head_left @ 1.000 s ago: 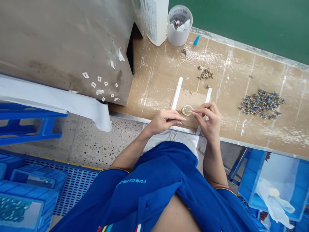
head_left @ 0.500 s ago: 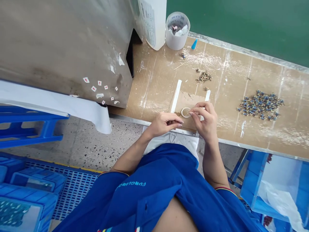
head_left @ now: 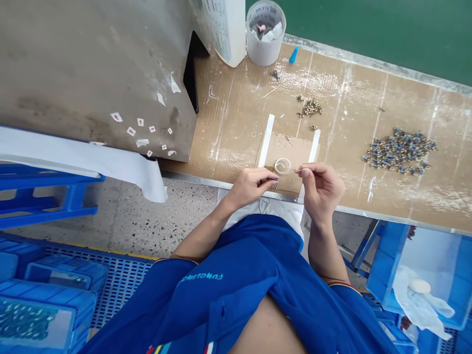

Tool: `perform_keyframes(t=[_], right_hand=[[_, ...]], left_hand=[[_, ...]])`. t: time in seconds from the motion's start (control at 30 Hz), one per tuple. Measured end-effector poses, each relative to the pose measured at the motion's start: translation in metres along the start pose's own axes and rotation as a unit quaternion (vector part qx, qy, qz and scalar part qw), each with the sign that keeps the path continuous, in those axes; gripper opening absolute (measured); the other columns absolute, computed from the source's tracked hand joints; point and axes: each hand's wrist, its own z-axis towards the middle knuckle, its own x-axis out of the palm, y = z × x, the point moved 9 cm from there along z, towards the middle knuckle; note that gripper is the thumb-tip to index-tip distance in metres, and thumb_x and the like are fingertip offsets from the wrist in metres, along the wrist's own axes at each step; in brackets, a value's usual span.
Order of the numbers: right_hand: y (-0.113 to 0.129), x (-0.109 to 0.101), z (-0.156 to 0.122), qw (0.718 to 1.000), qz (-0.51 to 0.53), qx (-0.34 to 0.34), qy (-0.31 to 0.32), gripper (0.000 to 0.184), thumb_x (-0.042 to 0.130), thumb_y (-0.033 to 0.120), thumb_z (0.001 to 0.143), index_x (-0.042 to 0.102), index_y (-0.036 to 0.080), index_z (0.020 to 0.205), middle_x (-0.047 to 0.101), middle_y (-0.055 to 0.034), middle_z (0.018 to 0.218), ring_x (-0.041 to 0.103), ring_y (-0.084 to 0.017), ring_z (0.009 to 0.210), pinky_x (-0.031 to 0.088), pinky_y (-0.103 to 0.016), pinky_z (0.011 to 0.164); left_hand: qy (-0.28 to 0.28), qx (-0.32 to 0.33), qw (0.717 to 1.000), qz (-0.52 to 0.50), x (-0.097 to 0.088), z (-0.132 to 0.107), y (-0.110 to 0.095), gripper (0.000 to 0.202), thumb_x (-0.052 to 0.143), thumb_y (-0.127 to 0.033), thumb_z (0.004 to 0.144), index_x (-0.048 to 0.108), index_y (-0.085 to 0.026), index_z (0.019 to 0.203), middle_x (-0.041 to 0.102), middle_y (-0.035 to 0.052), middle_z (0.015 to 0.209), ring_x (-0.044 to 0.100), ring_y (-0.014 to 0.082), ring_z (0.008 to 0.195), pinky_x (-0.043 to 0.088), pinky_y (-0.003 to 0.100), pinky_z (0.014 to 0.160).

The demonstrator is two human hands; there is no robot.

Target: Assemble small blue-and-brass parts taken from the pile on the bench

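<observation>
Wooden stick (head_left: 290, 172) pinched in fingers of right hand (head_left: 324, 191), tiny part (head_left: 275, 179) in those of left hand (head_left: 250, 186), perhaps easy to drop if held too loosely.

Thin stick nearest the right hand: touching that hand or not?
Touching. The head view shows the thin stick pinched between thumb and fingers of the right hand, its free length projecting past the fingertips.

Brown bench (head_left: 239, 132): taped cardboard sheet (head_left: 297, 152), stick (head_left: 271, 92), blue cone (head_left: 294, 55), white tub (head_left: 263, 53), large parts pile (head_left: 400, 151), smaller pile (head_left: 311, 107).
</observation>
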Motion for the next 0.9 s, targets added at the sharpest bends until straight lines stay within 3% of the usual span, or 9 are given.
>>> perform_keyframes(t=[0.1,0.23,0.43,0.9], right_hand=[[0.01,0.003,-0.001,0.998,-0.051,-0.038,0.019,0.018,0.062,0.031,0.092,0.07,0.016,0.086,0.072,-0.003,0.081,0.068,-0.006,0.073,0.054,-0.018,0.067],[0.015,0.009,-0.002,0.994,-0.084,-0.066,0.031,0.018,0.062,0.03,0.092,0.07,0.016,0.085,0.072,-0.0024,0.079,0.066,-0.006,0.071,0.053,-0.017,0.065],[0.009,0.014,-0.006,0.993,-0.077,-0.074,0.041,0.013,0.062,0.026,0.091,0.07,0.017,0.088,0.072,-0.0014,0.081,0.068,-0.005,0.074,0.053,-0.015,0.067],[0.005,0.018,-0.008,0.994,-0.065,-0.057,0.06,0.015,0.061,0.028,0.092,0.071,0.018,0.087,0.072,-0.0024,0.081,0.067,-0.007,0.075,0.054,-0.018,0.068]], left_hand=[[0.014,-0.028,0.999,-0.01,0.002,-0.001,0.004,0.007,0.067,-0.011,0.09,0.073,-0.01,0.093,0.072,0.0039,0.082,0.062,0.0071,0.066,0.046,0.018,0.063],[0.003,-0.003,1.0,0.0,0.001,0.0,0.0,0.007,0.067,-0.009,0.09,0.073,-0.008,0.093,0.072,0.004,0.08,0.061,0.007,0.065,0.044,0.017,0.061],[0.001,0.007,1.0,0.011,0.002,0.0,-0.002,0.007,0.066,-0.009,0.09,0.073,-0.008,0.092,0.07,0.0033,0.078,0.057,0.0061,0.062,0.041,0.017,0.058],[0.014,-0.003,1.0,0.005,0.003,0.0,0.001,0.01,0.064,-0.012,0.092,0.073,-0.009,0.095,0.072,0.005,0.084,0.063,0.0084,0.069,0.046,0.018,0.064]])
